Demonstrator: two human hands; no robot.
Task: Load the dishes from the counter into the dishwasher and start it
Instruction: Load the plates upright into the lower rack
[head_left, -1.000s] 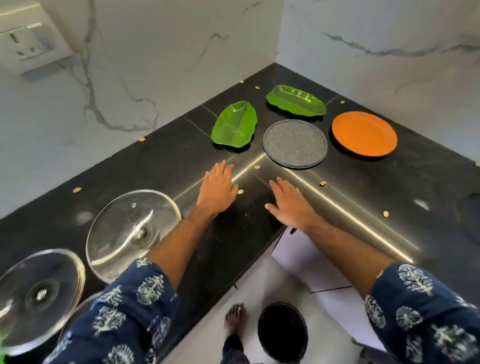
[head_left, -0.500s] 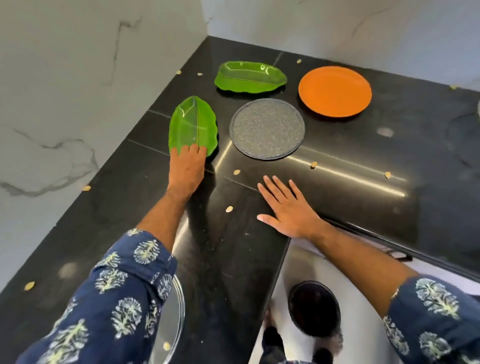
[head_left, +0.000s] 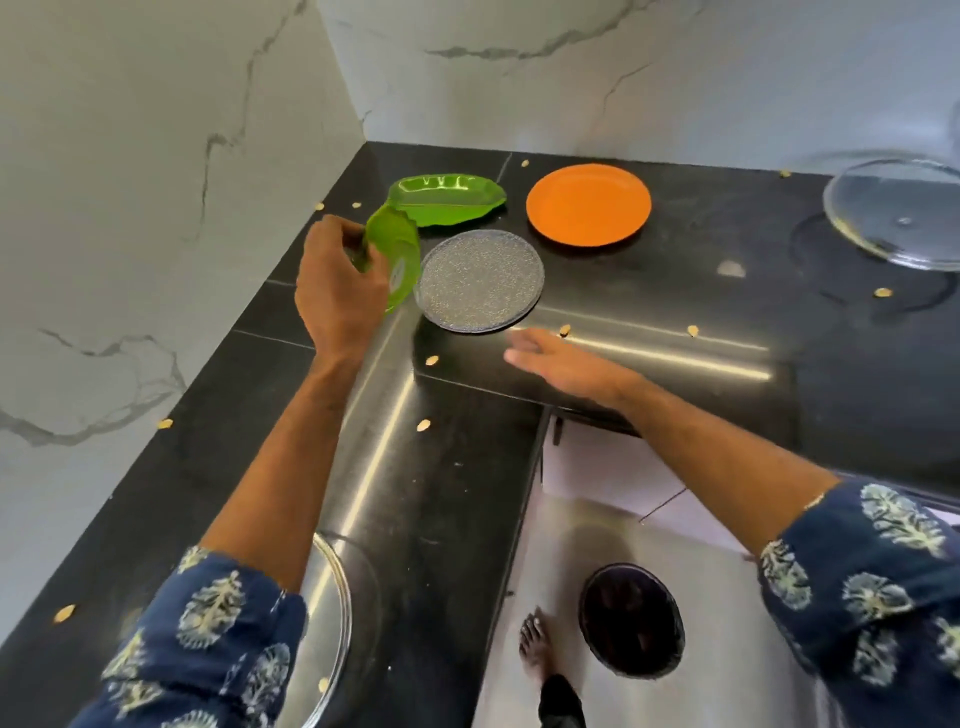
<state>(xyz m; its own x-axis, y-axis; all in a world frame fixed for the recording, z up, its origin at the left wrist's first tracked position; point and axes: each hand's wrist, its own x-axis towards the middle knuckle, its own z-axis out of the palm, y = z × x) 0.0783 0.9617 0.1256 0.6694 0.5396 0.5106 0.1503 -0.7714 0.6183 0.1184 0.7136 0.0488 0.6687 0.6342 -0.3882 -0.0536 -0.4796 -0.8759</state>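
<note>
Left hand (head_left: 337, 291): fingers curled round green leaf dish (head_left: 397, 254) (tilted on edge), just left of grey plate (head_left: 480, 280). Right hand (head_left: 563, 364): fingers extended, empty, near plate's front edge.

L hand (head_left: 337, 296) w/ tilted green leaf dish (head_left: 397, 254) off counter (head_left: 649, 374); R hand (head_left: 561, 364) flat, fingers straight.

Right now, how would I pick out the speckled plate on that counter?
Start at the corner where the two marble walls meet above the black counter. The grey speckled plate lies flat nearest the counter's front edge, before the orange plate; it alone is grey and grainy.
</note>
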